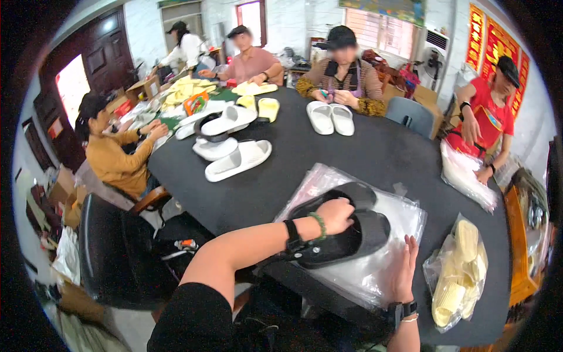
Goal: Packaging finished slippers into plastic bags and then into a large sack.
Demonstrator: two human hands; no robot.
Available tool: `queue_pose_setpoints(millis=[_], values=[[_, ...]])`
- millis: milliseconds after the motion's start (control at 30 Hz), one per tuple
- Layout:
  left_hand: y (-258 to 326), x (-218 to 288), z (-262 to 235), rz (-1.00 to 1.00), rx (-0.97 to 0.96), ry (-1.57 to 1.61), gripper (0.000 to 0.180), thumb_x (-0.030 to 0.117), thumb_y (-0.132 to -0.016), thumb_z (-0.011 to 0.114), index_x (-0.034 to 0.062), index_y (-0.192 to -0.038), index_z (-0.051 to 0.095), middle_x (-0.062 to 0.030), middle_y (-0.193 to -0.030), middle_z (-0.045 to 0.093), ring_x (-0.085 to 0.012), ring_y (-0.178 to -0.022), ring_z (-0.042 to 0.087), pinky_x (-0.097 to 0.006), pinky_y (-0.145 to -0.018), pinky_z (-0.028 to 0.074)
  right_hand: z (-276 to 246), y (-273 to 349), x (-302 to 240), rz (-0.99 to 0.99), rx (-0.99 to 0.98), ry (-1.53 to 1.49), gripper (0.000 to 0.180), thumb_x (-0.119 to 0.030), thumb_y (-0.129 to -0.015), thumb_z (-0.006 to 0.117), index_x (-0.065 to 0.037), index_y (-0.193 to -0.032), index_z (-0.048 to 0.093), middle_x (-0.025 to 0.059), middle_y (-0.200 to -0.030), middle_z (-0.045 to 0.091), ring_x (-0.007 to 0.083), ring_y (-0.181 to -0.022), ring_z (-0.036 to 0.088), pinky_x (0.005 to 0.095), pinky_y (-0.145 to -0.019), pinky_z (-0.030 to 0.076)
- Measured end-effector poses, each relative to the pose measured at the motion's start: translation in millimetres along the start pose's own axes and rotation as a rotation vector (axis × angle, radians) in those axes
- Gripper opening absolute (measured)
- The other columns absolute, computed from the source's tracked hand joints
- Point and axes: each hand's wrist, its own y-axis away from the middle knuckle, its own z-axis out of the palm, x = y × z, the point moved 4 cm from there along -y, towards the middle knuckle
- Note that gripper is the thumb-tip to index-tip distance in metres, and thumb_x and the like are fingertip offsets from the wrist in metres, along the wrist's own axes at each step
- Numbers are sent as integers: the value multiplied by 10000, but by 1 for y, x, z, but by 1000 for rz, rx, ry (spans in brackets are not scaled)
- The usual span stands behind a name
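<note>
While my left hand (335, 215) presses down on a pair of black slide sandals (343, 229), fingers curled over the upper edge of the nearer sandal and gripping it, the pair lies stacked on a sheaf of clear plastic bags (384, 258) spread at the near edge of the black round table (363, 146). I see a green bead bracelet and a black watch on that wrist. My right hand (403, 267) lies open and flat on the plastic just right of the sandals, fingers stretched toward them, holding nothing that I can make out; a dark watch sits on that wrist too.

To the right of the plastic, near the table's edge, there is a clear bag of pale yellow sandals (457, 273). Farther across the table I see a white slide sandal (240, 159) lying alone, with more white ones behind it, a pair of white sandals (330, 117) in front of a person in a brown patterned top, and yellow sandals (258, 97) beyond. A person in red (487, 117) at the right handles a stack of clear bags (466, 173). A person in a mustard top (117, 155) sits at the left, beside a black office chair (111, 246).
</note>
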Motion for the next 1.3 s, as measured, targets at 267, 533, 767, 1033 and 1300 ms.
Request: queue_pose_setpoints(millis=[267,533,767,1033,1300], values=[[23,-55,-31,-47,120,-89,266,225,-788,730,-27,-805,645,-223,-865,604,-403,-882,601,-487,-790,492,-1,-1,-4,-39,5,92,531,-290,-1063,382,4,-1490,265,157,-1532,327,241,-1424,286,362,-1180,209],[44,5,-53,126,120,29,205,158,-780,691,-18,-771,587,-205,-880,569,-398,-864,586,-481,-766,493,1,-3,3,-27,-7,139,533,-268,-1060,394,7,-1493,252,153,-1533,335,261,-1430,290,376,-1181,209],[58,15,-5,91,-44,97,208,147,-776,699,-27,-820,594,-198,-928,560,-382,-892,589,-464,-806,496,4,-2,0,-29,-5,145,532,-278,-1061,382,11,-1490,255,149,-1541,330,254,-1427,294,375,-1180,210],[71,-3,-12,56,-38,102,353,295,-770,757,-34,-825,643,-195,-926,551,-370,-902,576,-443,-800,492,8,-1,-5,-43,-10,146,542,-303,-1058,385,10,-1484,266,152,-1536,336,251,-1429,285,371,-1183,196],[72,2,-14,123,11,55,297,268,-790,731,-19,-756,661,-181,-882,560,-345,-876,583,-444,-783,496,4,-2,-5,-70,-25,205,533,-310,-1059,378,-8,-1487,275,143,-1536,340,253,-1422,292,375,-1178,205]])
